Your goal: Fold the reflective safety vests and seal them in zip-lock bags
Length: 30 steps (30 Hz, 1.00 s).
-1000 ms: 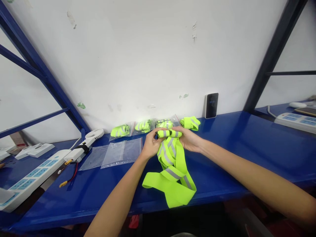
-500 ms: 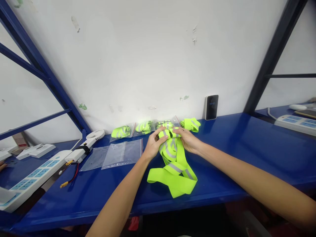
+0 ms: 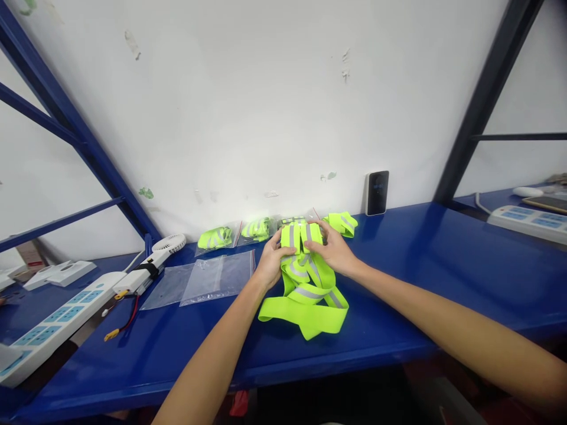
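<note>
Between my two hands is a neon-yellow reflective strap [image 3: 305, 283] with grey stripes, its upper part folded into two bands side by side. My left hand [image 3: 271, 260] grips the left band, thumb in front. Closed on the right band is my right hand [image 3: 333, 248], its thumb pressed on the front and its fingers behind. The loose lengths of the strap hang down and lie in loops on the blue table [image 3: 390, 283]. Just behind my hands lies a bagged yellow strap [image 3: 292, 221], partly hidden by them.
Two more bagged straps [image 3: 215, 238] and an unbagged folded strap [image 3: 340, 223] lie along the wall. Flat clear zip bags [image 3: 217, 278] rest left of my hands. Further left are a white fan [image 3: 170, 243], a cable with yellow connectors [image 3: 126, 321] and a power strip [image 3: 62, 321]. A dark-screened device [image 3: 377, 193] leans on the wall.
The folded top of the strap has been turned so its two bands face me upright, with both thumbs now on the front. The loose loops have drawn slightly upward.
</note>
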Each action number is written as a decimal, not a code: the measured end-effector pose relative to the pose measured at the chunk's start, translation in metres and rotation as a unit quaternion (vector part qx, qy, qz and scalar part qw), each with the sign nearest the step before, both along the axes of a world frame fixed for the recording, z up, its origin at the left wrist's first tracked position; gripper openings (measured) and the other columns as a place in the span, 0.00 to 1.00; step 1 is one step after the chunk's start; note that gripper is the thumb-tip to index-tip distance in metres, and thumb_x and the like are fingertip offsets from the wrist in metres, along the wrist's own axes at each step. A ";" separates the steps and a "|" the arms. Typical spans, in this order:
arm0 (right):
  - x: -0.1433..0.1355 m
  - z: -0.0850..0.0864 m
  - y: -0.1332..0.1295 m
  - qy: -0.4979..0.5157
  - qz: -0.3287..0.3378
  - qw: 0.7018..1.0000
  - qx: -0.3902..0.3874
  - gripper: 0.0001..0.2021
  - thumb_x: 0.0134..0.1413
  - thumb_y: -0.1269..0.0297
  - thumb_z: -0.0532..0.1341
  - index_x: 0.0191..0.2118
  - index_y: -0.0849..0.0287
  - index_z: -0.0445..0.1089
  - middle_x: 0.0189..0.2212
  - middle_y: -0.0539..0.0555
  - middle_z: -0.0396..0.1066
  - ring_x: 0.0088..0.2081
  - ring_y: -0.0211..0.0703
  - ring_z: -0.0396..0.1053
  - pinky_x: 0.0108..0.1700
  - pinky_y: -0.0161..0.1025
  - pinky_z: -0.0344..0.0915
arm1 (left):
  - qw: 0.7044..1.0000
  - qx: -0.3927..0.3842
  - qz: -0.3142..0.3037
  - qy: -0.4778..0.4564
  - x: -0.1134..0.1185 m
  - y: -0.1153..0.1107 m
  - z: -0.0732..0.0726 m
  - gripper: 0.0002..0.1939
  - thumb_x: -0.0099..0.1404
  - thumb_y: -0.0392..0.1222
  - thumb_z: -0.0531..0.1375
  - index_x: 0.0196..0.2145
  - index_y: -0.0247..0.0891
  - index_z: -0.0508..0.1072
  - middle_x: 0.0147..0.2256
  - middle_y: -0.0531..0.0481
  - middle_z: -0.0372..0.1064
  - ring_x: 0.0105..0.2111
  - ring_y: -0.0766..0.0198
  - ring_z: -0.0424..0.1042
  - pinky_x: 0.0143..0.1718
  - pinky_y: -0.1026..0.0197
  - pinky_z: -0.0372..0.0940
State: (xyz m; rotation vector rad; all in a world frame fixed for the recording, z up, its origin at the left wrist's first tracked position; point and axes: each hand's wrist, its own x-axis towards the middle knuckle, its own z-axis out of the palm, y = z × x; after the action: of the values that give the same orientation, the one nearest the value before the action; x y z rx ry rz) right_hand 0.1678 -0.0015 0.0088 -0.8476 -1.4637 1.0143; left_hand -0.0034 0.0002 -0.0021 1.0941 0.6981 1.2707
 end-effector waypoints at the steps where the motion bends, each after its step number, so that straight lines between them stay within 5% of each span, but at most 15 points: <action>1: 0.000 0.000 -0.001 -0.001 0.005 1.000 0.002 0.27 0.45 0.64 0.68 0.53 0.54 0.64 0.43 0.55 0.72 0.46 0.51 0.71 0.49 0.50 0.68 | 1.000 0.005 0.011 0.008 0.000 0.002 -0.002 0.42 0.47 0.31 0.67 0.60 0.42 0.64 0.43 0.47 0.77 0.36 0.57 0.77 0.40 0.59 0.69; 5: 0.001 0.001 -0.002 -0.008 0.050 0.999 -0.014 0.32 0.46 0.65 0.69 0.58 0.54 0.60 0.45 0.57 0.73 0.49 0.52 0.70 0.50 0.51 0.69 | 0.997 0.036 0.056 0.032 -0.002 0.007 -0.009 0.38 0.53 0.38 0.69 0.60 0.43 0.63 0.50 0.46 0.74 0.46 0.55 0.75 0.47 0.56 0.67; 10: 0.002 0.001 0.001 0.000 0.071 0.995 -0.063 0.32 0.41 0.67 0.71 0.55 0.54 0.64 0.48 0.57 0.72 0.50 0.53 0.70 0.52 0.52 0.68 | 0.999 0.005 -0.006 0.052 -0.008 0.009 -0.007 0.26 0.52 0.46 0.71 0.47 0.33 0.74 0.43 0.39 0.77 0.40 0.51 0.77 0.46 0.51 0.69; 15: 0.002 0.009 0.000 0.158 0.103 0.966 -0.176 0.17 0.51 0.63 0.63 0.48 0.54 0.67 0.46 0.55 0.74 0.48 0.52 0.72 0.51 0.49 0.69 | 0.998 0.029 0.044 -0.035 -0.014 0.009 0.005 0.25 0.52 0.41 0.71 0.48 0.35 0.73 0.44 0.42 0.77 0.44 0.52 0.77 0.51 0.51 0.67; 18: 0.002 0.014 -0.004 0.142 0.112 0.964 -0.195 0.13 0.47 0.69 0.62 0.42 0.55 0.67 0.36 0.52 0.75 0.37 0.50 0.74 0.43 0.48 0.71 | 0.995 0.044 0.064 -0.068 -0.016 0.008 0.012 0.24 0.54 0.41 0.70 0.48 0.35 0.73 0.43 0.42 0.77 0.47 0.51 0.75 0.54 0.51 0.65; 21: 0.000 0.013 -0.007 0.097 0.089 0.978 -0.162 0.11 0.45 0.72 0.62 0.37 0.54 0.64 0.30 0.49 0.71 0.30 0.45 0.71 0.36 0.45 0.72 | 0.994 0.034 0.062 -0.078 -0.015 0.005 0.017 0.23 0.55 0.43 0.69 0.47 0.33 0.74 0.42 0.40 0.78 0.48 0.49 0.75 0.55 0.49 0.64; 30: -0.001 0.006 -0.005 0.033 0.085 0.996 -0.024 0.07 0.51 0.68 0.58 0.29 0.53 0.56 0.28 0.47 0.60 0.28 0.39 0.62 0.31 0.40 0.71 | 0.993 -0.022 0.053 -0.099 -0.010 0.000 0.022 0.21 0.54 0.45 0.68 0.44 0.31 0.75 0.41 0.40 0.78 0.48 0.46 0.75 0.55 0.48 0.66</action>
State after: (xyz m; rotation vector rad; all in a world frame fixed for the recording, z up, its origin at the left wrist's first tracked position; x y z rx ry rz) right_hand 0.1665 -0.0066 0.0145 -0.7252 -1.4782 1.1976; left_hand -0.0137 0.0004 0.0200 0.8905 0.6377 1.4249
